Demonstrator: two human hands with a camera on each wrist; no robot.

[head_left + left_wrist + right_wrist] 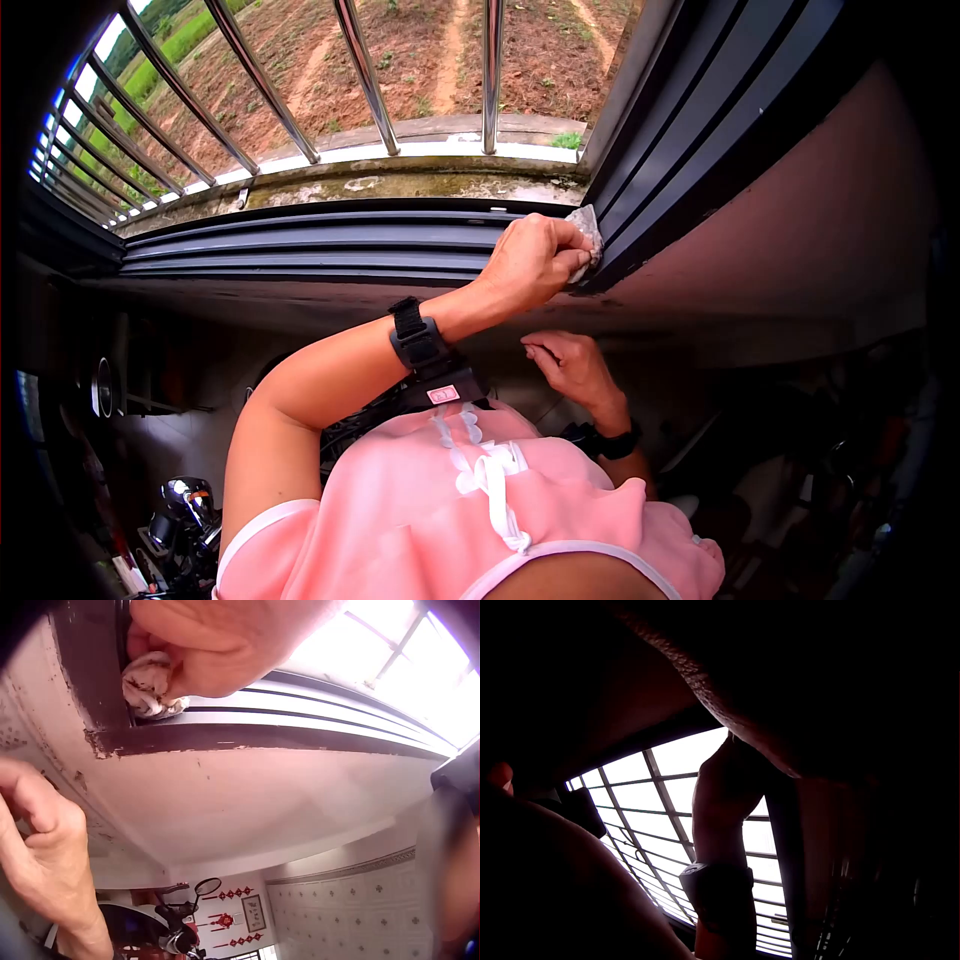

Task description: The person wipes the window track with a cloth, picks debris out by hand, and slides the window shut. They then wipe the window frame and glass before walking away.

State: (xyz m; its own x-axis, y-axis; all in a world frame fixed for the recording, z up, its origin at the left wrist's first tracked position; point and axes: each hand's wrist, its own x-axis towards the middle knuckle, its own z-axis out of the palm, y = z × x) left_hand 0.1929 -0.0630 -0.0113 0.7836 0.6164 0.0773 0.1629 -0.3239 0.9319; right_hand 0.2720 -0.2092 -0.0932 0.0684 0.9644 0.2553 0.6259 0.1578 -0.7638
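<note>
My left hand (535, 262) pinches a crumpled, dirt-marked whitish rag (583, 240) between thumb and fingers. It presses the rag into the right-hand corner of the dark window frame (640, 200), where the grooved sill track (330, 245) meets the upright side. From the left wrist view, brown smudges show on the bunched rag (150, 684), and the palm side is partly hidden. Lower and nearer my body, my right hand (575, 370) hangs below the sill with loosely curled fingers, holding nothing. The right wrist view is mostly dark.
Shiny metal bars (365, 80) stand outside the window above a mossy ledge (400, 188). A pale wall (780, 230) runs below and right of the frame. Behind me, a motorbike's mirror (208, 886) and handlebar show in the left wrist view.
</note>
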